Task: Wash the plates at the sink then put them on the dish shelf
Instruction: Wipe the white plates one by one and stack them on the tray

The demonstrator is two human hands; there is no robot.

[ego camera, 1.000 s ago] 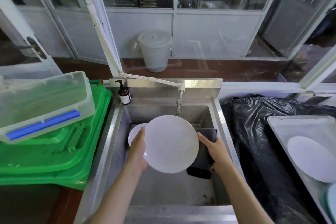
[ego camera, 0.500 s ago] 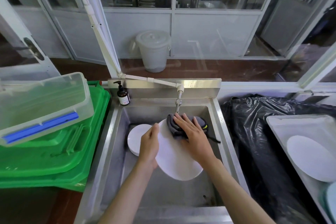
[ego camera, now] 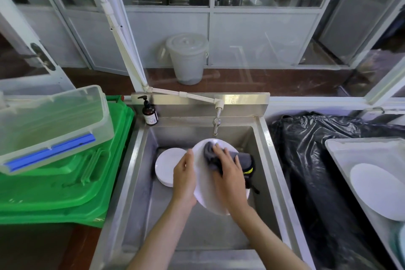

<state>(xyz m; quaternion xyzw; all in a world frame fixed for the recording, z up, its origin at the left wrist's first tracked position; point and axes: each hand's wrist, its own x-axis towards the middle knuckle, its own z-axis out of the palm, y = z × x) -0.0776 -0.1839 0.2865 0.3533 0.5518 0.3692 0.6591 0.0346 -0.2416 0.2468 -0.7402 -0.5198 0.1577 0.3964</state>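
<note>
I hold a white plate [ego camera: 202, 182] tilted on edge over the steel sink [ego camera: 140, 182], under the tap [ego camera: 215, 125]. My left hand [ego camera: 184, 178] grips its left rim. With flat fingers my right hand [ego camera: 230, 178] presses a dark grey cloth [ego camera: 243, 160] against the plate's face. A second white plate [ego camera: 166, 165] lies in the sink behind my left hand, partly hidden. One more white plate [ego camera: 377, 190] lies in a white tray [ego camera: 341, 151] at the right.
A brown soap pump bottle [ego camera: 149, 114] stands at the sink's back left corner. Green bins [ego camera: 65, 186] with a clear lidded box [ego camera: 50, 125] on top fill the left. A black bag-lined bin [ego camera: 317, 171] sits between sink and tray.
A second ago both hands held the plate by its rims with the cloth behind it. Since then my right hand brought the cloth onto the plate's face and slid it down and left across it.
</note>
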